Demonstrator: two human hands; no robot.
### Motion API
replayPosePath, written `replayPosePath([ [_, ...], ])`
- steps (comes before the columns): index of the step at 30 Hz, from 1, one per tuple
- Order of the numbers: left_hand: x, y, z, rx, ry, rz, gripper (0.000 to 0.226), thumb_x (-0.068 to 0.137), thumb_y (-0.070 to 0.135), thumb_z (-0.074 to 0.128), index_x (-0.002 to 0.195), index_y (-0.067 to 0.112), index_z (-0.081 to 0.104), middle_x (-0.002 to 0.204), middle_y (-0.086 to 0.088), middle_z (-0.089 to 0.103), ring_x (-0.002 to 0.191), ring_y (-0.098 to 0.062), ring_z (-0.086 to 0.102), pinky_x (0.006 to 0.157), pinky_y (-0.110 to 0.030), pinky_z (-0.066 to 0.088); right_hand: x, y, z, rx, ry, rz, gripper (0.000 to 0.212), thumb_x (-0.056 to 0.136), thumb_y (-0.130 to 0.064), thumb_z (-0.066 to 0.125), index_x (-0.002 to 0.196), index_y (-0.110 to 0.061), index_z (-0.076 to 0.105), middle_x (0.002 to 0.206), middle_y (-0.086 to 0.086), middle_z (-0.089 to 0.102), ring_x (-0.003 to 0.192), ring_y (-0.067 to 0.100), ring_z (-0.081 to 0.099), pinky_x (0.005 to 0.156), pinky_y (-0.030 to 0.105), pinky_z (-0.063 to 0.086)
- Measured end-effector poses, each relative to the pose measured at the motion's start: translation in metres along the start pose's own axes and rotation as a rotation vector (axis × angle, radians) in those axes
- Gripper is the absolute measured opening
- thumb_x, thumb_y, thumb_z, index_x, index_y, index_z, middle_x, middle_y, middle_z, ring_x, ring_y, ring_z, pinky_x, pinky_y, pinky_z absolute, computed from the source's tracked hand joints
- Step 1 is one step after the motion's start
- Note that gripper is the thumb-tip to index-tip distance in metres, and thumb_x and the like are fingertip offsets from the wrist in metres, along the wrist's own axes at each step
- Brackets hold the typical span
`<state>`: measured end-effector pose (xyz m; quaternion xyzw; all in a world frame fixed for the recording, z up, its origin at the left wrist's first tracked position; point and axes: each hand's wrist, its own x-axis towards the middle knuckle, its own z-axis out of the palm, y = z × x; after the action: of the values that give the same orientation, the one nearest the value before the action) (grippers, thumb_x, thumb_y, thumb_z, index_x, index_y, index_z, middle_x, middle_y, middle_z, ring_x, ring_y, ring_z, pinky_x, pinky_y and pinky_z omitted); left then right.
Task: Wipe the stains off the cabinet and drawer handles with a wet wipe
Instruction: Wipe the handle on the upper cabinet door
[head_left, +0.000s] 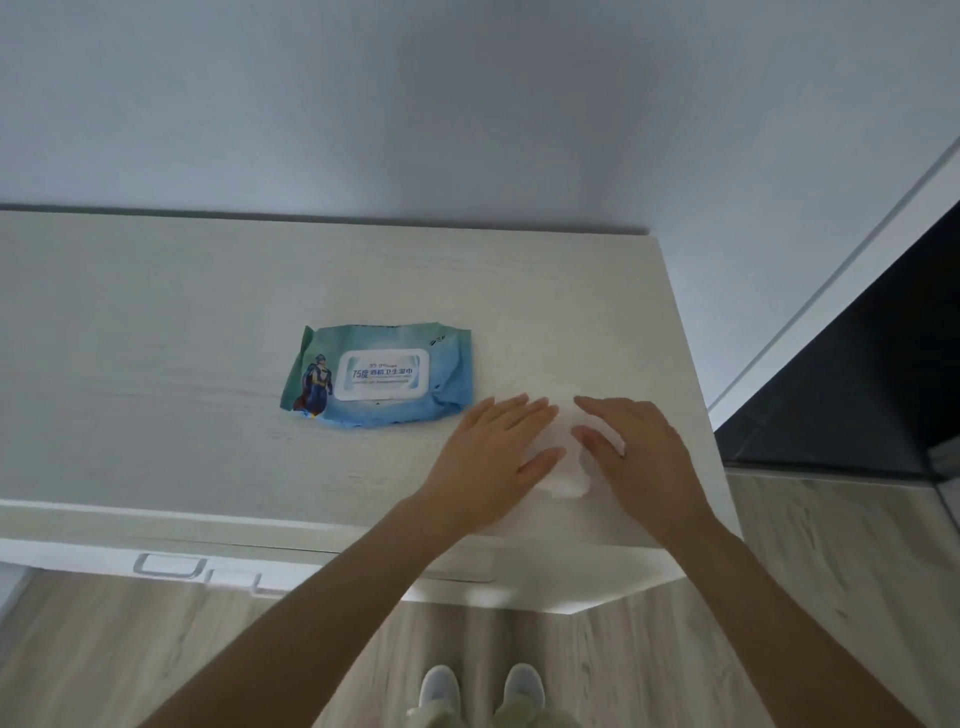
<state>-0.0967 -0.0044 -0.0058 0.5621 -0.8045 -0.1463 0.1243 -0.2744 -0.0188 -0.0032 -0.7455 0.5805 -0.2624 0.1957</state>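
1. metal handles (169, 565) show on the cabinet (156, 322) front below its top edge, far left, untouched.
2. blue pack of wipes (382, 376) lies flat on the cabinet top, lid closed, just left of the hands.
3. left hand (493, 452) lies flat on the white wipe (563, 467), fingers straight and close together.
4. right hand (639, 457) presses the wipe's other side, fingers straight, slightly spread.
5. risk: the thin wet wipe could bunch or tear if the palms drag apart unevenly.
6. nothing blocks the handles; grey shoes (480, 691) stand on the wood floor (831, 597) below.
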Motion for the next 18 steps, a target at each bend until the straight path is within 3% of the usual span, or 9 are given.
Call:
replayPosePath([
  [4,0.001,-0.007,0.013,0.001,-0.092,-0.009,0.065,0.097,0.052,0.040,0.152,0.024,0.018,0.158,0.011,0.015,0.145,-0.003,0.003,0.115,-0.024,-0.007,-0.002,0.016,0.005,-0.159,-0.168,-0.059,0.045,0.085,-0.048,0.059,0.128,-0.034,0.054,0.129,-0.017,0.054,0.121,0.009,0.038,0.089,0.019,0.014],
  [8,-0.005,-0.016,0.018,-0.038,-0.036,0.028,0.071,0.093,0.055,0.045,0.151,0.023,0.020,0.158,0.011,0.017,0.144,-0.001,0.005,0.114,-0.020,-0.008,-0.003,0.019,0.006,-0.246,-0.182,-0.110,0.046,0.079,-0.057,0.058,0.122,-0.039,0.057,0.127,-0.021,0.051,0.121,0.008,0.035,0.090,0.025,0.011],
  [11,-0.007,-0.017,0.017,-0.088,0.053,0.032,0.057,0.091,0.046,0.058,0.140,0.022,0.045,0.146,0.008,0.043,0.137,-0.009,0.031,0.114,-0.024,0.008,-0.002,0.014,0.006,-0.227,-0.131,-0.152,0.025,0.082,-0.046,0.064,0.103,-0.032,0.066,0.108,-0.017,0.058,0.110,0.011,0.044,0.084,0.023,0.010],
  [13,-0.011,-0.012,0.015,-0.147,0.176,0.042,0.035,0.089,0.030,0.066,0.122,0.019,0.063,0.116,0.002,0.064,0.110,-0.017,0.054,0.099,-0.024,0.029,-0.002,0.008,0.007,-0.192,-0.119,-0.147,0.011,0.085,-0.039,0.063,0.086,-0.028,0.066,0.090,-0.016,0.059,0.097,0.009,0.050,0.080,0.024,0.013],
  [14,-0.012,-0.009,0.014,-0.219,0.218,0.005,0.028,0.089,0.024,0.067,0.116,0.021,0.066,0.103,0.003,0.066,0.097,-0.015,0.057,0.090,-0.021,0.033,-0.003,0.006,0.006,-0.110,-0.130,-0.089,0.010,0.085,-0.037,0.064,0.079,-0.030,0.064,0.080,-0.017,0.058,0.089,0.004,0.052,0.078,0.024,0.017],
  [16,-0.010,-0.003,0.010,-0.452,0.235,-0.164,0.027,0.089,0.023,0.065,0.113,0.035,0.060,0.091,0.011,0.062,0.083,-0.001,0.054,0.077,-0.009,0.036,-0.001,0.002,0.001,0.179,-0.152,0.087,0.016,0.083,-0.034,0.068,0.070,-0.033,0.058,0.063,-0.016,0.058,0.069,-0.007,0.053,0.069,0.015,0.031],
  [18,-0.004,0.001,0.007,-0.608,0.276,-0.311,0.037,0.087,0.022,0.067,0.112,0.041,0.048,0.089,0.016,0.054,0.081,0.006,0.051,0.073,-0.004,0.039,0.003,0.000,-0.003,0.355,-0.114,0.208,0.015,0.082,-0.032,0.070,0.075,-0.032,0.056,0.055,-0.014,0.061,0.056,-0.008,0.052,0.054,0.006,0.038],
])
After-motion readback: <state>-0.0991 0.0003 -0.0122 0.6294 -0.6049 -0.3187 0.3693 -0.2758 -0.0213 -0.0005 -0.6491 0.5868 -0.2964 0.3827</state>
